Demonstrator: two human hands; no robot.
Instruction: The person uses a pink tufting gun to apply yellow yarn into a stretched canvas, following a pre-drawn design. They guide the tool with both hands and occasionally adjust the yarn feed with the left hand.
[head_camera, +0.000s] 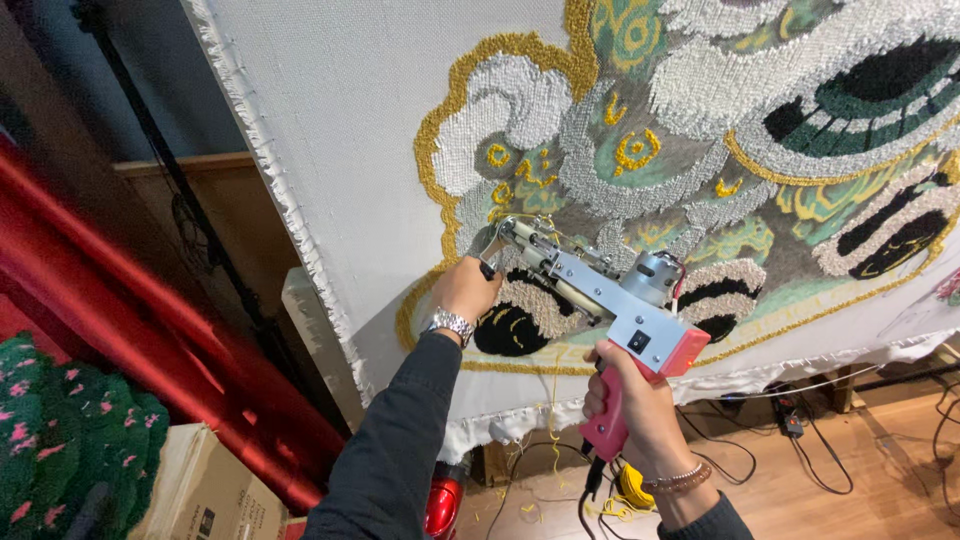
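Both arms raised: left hand (465, 290) fingers and right hand (630, 405) fingers wrapped around tufting gun (600, 300) handles

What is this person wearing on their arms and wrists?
Both arms are in dark grey long sleeves. The left hand has a silver metal-link wristwatch at the cuff. The right hand wears a couple of thin beaded bracelets, brownish, just above its sleeve. No gloves on either hand; I see no rings.

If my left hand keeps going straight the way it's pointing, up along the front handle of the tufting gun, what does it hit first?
Most likely the stretched backing cloth with the tufted design: the left hand grips the front handle of the tufting gun, whose tip already seems to be at the fabric. Depth is hard to judge.
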